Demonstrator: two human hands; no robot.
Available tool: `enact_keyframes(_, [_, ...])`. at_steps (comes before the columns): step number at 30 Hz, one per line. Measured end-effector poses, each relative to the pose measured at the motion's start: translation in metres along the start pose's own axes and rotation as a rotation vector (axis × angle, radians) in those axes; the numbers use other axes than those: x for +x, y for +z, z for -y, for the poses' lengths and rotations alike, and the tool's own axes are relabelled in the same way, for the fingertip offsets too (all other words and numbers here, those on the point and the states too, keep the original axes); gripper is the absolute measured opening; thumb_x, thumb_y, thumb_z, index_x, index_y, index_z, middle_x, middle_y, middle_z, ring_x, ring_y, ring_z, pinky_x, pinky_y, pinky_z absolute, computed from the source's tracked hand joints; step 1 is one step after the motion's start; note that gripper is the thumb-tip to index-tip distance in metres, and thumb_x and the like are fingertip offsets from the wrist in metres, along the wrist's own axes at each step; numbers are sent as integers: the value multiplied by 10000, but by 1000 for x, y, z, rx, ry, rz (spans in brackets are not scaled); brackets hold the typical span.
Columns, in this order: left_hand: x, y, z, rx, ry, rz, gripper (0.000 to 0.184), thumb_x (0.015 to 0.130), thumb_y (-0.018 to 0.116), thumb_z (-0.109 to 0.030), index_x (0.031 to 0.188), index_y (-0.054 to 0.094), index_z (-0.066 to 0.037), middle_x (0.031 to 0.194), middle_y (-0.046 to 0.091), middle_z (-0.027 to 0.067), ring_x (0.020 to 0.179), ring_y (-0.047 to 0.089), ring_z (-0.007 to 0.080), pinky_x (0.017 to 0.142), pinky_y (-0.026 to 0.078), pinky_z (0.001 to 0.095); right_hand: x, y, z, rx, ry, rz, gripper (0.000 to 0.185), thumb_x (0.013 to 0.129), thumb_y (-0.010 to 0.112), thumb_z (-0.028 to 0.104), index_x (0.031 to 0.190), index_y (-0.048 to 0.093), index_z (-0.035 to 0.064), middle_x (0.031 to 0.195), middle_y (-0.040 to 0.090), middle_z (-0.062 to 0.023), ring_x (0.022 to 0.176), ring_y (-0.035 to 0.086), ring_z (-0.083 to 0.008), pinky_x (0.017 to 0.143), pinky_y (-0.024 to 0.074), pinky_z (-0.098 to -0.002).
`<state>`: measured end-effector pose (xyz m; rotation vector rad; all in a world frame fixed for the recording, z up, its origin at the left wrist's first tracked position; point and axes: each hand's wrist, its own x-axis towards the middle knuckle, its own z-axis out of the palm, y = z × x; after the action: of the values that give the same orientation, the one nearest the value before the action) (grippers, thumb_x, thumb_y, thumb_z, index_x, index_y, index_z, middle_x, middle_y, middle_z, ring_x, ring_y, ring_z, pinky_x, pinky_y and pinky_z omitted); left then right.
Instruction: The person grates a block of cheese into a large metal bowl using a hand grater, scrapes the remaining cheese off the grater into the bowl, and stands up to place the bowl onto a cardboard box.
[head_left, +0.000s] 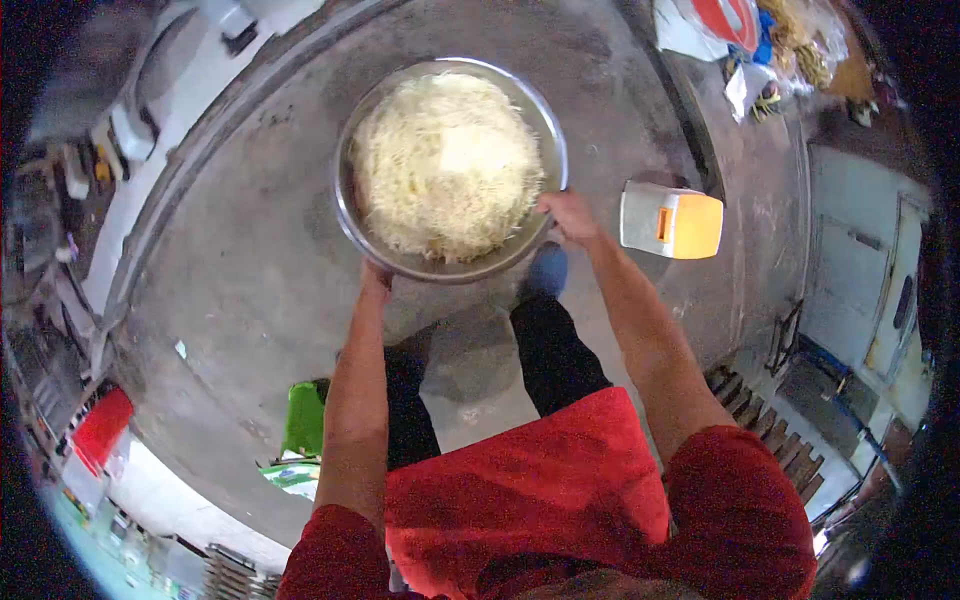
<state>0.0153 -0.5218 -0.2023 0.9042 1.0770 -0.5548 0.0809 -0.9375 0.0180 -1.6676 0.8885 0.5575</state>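
A wide, round metal basin is held out in front of me above the floor. Heaped inside it are thin, pale yellow strands; whether they are noodles or shredded vegetable I cannot tell. My left hand grips the near-left edge of the basin, its fingers mostly hidden beneath. On the near-right side, my right hand is closed on the rim. Both arms reach forward, and a red cloth covers my lap or front.
On the concrete floor to the right lies a white and orange container. A green object is at the lower left. Plastic bags and a red basin sit at the top right. Slatted wood stands at the right.
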Motion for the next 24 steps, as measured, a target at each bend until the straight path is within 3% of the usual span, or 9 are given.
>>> enact_keyframes(5, [-80,264,-36,608,333,487,648,1037,546,-475,1597,369,-201,1484,573,62,1264,606,284,1014,514,501,61,-163,-61,296,65,19,87,843,609,156,806,631,82,798,598,-45,625,543,-182,552,461,-358])
enact_keyframes(8, [29,362,19,674,121,338,652,1036,540,-472,1595,368,-185,1506,554,39,1253,610,287,1023,518,486,82,-250,-79,531,111,-127,73,842,571,84,888,626,67,808,572,-43,684,573,-199,612,505,-380])
enact_keyframes(10, [148,403,67,1115,938,629,603,1029,555,-441,1545,423,-159,1512,551,21,1262,590,285,975,519,524,109,-306,-109,657,104,-220,83,849,566,80,920,609,69,805,562,-46,735,600,-197,645,525,-385])
enact_keyframes(11, [87,447,62,1127,941,641,603,1029,555,-441,1545,423,-159,1512,551,21,1262,590,285,975,519,524,101,-322,-94,736,91,-330,88,858,550,92,932,590,65,815,567,-55,728,607,-212,628,527,-390])
enact_keyframes(13, [-39,509,22,824,418,468,531,1041,509,-387,1491,466,-108,1520,529,37,1339,520,303,1021,465,546,102,-308,-106,776,101,-323,81,863,537,99,921,584,68,820,569,-58,720,606,-219,625,529,-395])
enact_keyframes(14, [-22,517,30,834,411,473,531,1041,509,-387,1491,466,-108,1520,529,37,1339,520,303,1021,465,546,107,-317,-115,815,102,-299,78,867,524,106,910,579,72,825,570,-60,712,606,-226,623,532,-401])
enact_keyframes(17, [130,540,54,850,860,630,656,836,614,11,1460,415,-16,1425,495,212,1317,471,346,1154,339,493,106,-317,-109,831,154,-313,220,869,514,151,1044,588,39,1004,640,-136,903,662,-272,674,573,-424])
enact_keyframes(19, [107,566,58,894,905,549,647,837,602,14,1455,413,-15,1441,477,214,1330,455,358,1165,329,491,95,-317,-89,893,168,-359,373,870,532,195,1199,561,23,1235,631,-186,1121,644,-327,805,576,-508])
enact_keyframes(24, [55,606,70,1031,1026,202,615,839,554,28,1435,405,-11,1502,403,222,1381,393,407,1211,290,483,91,-290,-80,901,229,-423,352,856,573,243,1162,568,70,1205,600,-136,1070,615,-314,878,499,-559])
